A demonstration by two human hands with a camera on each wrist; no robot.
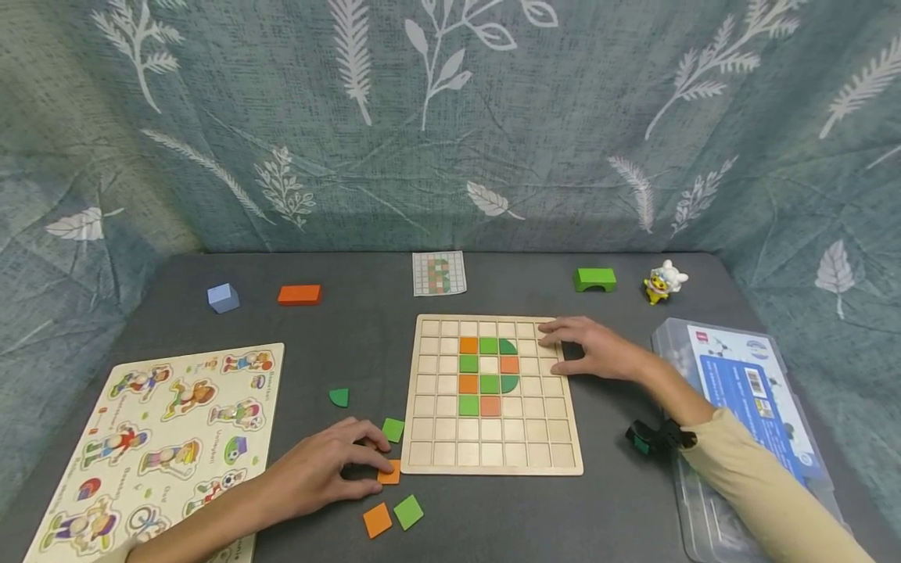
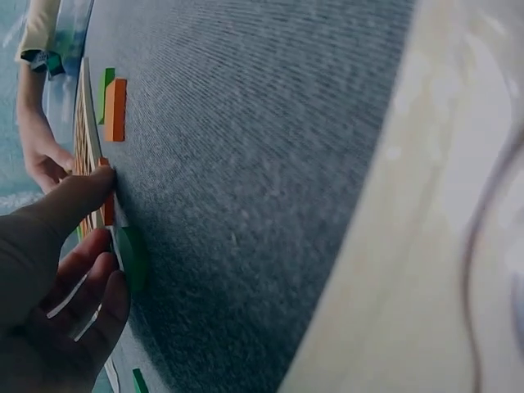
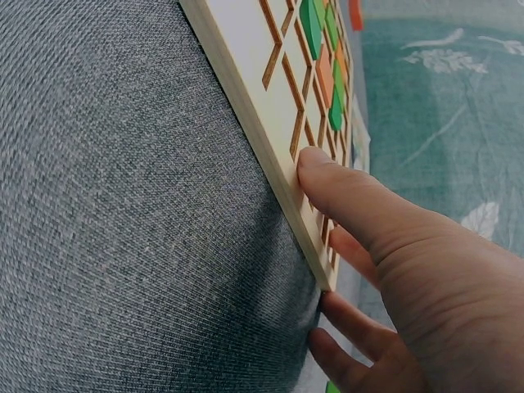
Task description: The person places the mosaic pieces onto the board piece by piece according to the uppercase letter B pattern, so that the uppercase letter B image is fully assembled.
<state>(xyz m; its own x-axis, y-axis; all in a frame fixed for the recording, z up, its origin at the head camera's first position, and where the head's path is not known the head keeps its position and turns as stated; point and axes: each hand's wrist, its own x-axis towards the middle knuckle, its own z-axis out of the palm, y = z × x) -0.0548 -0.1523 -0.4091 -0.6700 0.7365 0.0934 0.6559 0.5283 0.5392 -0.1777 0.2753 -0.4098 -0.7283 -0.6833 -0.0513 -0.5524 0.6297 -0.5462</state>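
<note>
Beside the lower left corner of the wooden grid board (image 1: pixel 436 453), my left hand (image 1: pixel 325 469) pinches an orange square tile (image 1: pixel 391 474) between thumb and fingers. The left wrist view shows the thumb on that orange tile (image 2: pixel 107 209). A green square tile (image 1: pixel 393 429) lies just beyond these fingertips. On the board, orange, green and salmon squares and dark green quarter-round pieces form a pattern. My right hand (image 1: pixel 594 349) rests on the board's upper right edge with fingers spread; in the right wrist view its thumb (image 3: pixel 344 184) touches the top surface.
Nearer me lie another orange tile (image 1: pixel 377 520) and green tile (image 1: pixel 408 512); a quarter-round piece (image 1: pixel 339 397) is farther left. A picture puzzle board (image 1: pixel 271 391) is at left, a plastic case (image 1: pixel 686 485) at right. Behind stand a pattern card (image 1: pixel 439 274), blocks and a figurine (image 1: pixel 664 282).
</note>
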